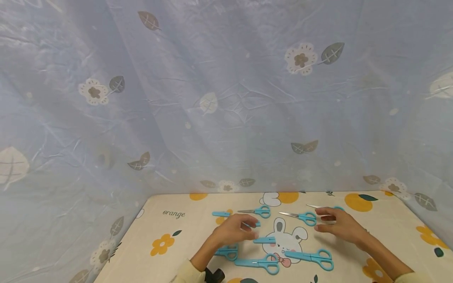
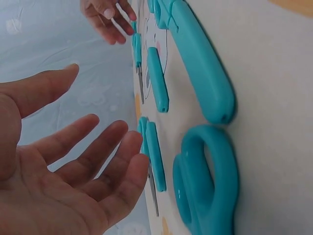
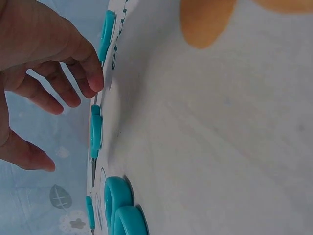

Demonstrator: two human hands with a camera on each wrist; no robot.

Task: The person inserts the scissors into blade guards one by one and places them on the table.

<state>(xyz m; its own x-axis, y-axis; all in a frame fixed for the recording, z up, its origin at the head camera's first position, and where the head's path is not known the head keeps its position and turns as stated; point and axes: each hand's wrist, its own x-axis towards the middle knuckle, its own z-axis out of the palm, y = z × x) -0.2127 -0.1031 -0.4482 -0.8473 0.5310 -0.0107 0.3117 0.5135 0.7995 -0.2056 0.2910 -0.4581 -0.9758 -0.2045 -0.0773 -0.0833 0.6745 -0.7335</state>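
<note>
My left hand (image 1: 234,229) hovers over the left part of the group, palm empty and fingers loosely bent. Beneath its fingers lies a blue blade cover (image 1: 258,224), partly hidden; another blade cover (image 1: 264,240) is just right of the fingertips. Covered scissors (image 1: 229,252) sit partly behind the left wrist. On the right, my right hand (image 1: 339,226) is held above the table, thumb and fingers apart with nothing between them. Nearest its fingertips are bare-bladed scissors (image 1: 307,218). Behind it, other bare scissors (image 3: 106,36) are partly hidden in the head view.
Two covered scissors (image 1: 260,262) (image 1: 313,257) lie along the front. At the back are bare scissors (image 1: 262,211) and a loose blade cover (image 1: 221,214). A patterned cloth (image 1: 354,243) covers the table, and a grey-blue curtain (image 1: 226,98) hangs behind. A dark object (image 1: 214,275) shows beside the left sleeve.
</note>
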